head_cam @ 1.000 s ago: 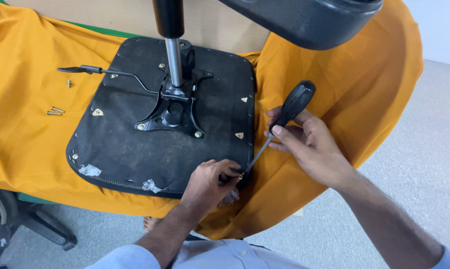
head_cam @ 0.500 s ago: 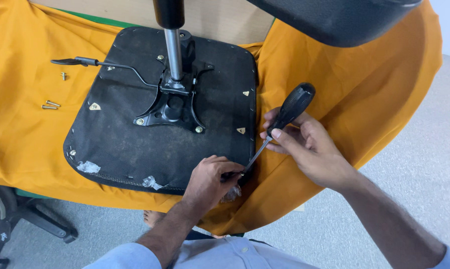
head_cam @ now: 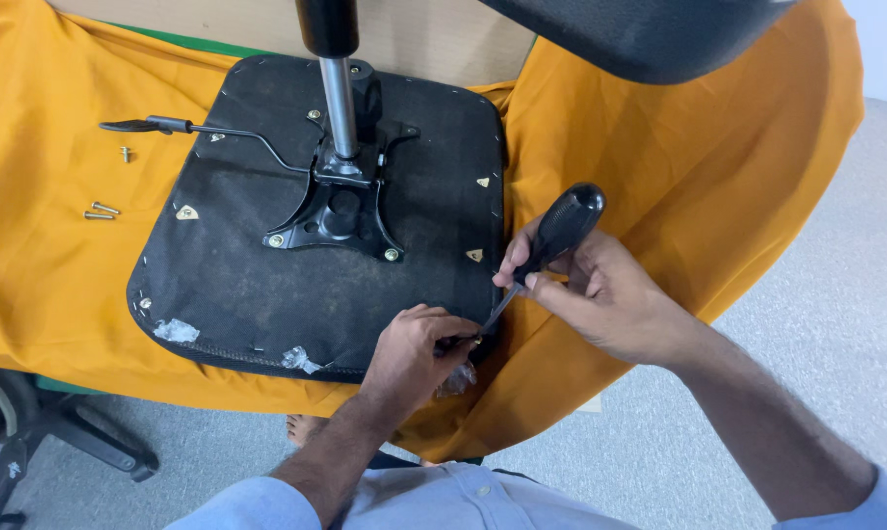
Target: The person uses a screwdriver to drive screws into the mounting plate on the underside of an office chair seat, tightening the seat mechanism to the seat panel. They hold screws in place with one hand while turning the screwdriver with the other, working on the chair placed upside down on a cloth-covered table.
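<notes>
I have the screwdriver [head_cam: 551,240] by its black handle in my right hand [head_cam: 605,294], fingers closed around it, with the shaft slanting down to the near right corner of the upturned seat base [head_cam: 267,285]. My left hand [head_cam: 414,353] pinches that corner, fingertips closed around the tip, seemingly to steady it; whatever it bears on is hidden. The base lies flat on the orange cloth [head_cam: 708,177], mechanism plate [head_cam: 338,208] facing up within reach. 3 loose screws [head_cam: 105,196] sit aside near the cloth's left edge

Screwdriver [head_cam: 545,245] – glossy black plastic handle; seat underside [head_cam: 267,265] – matt rough fabric.
</notes>
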